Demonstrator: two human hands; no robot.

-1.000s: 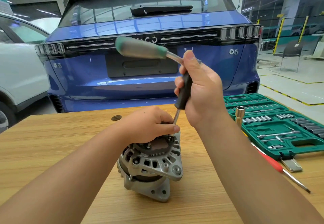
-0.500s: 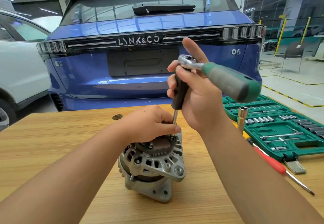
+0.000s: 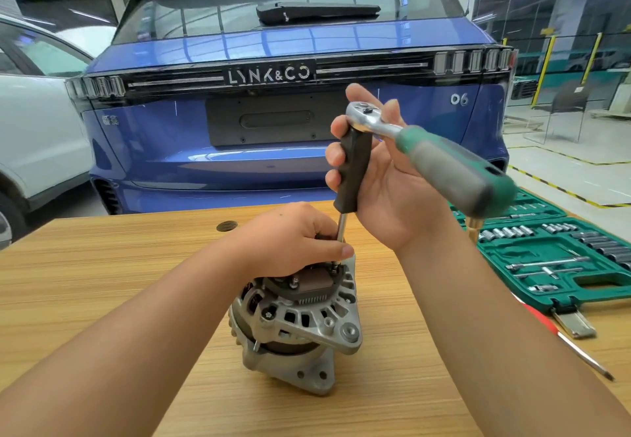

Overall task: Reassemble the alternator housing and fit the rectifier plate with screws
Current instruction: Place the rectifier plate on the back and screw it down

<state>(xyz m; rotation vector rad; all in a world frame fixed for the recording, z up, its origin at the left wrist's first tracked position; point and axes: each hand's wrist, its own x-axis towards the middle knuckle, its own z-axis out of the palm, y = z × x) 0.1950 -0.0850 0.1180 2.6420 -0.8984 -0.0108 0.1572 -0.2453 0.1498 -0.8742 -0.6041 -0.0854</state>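
Your ratchet handle (image 3: 457, 166) has swung from pointing left across the car, a second ago, round to the right. Your right hand (image 3: 386, 180) has opened, palm now facing you against the black driver grip (image 3: 353, 170).

Bright overhead light, wide-angle edge bending, ratchet handle (image 3: 457, 166) blurred

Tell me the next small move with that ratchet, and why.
Probably swing the ratchet handle through another stroke. The right hand holds the black driver upright, its tip seated on a screw atop the alternator, while the left hand steadies the shaft; the screw head appears still raised.
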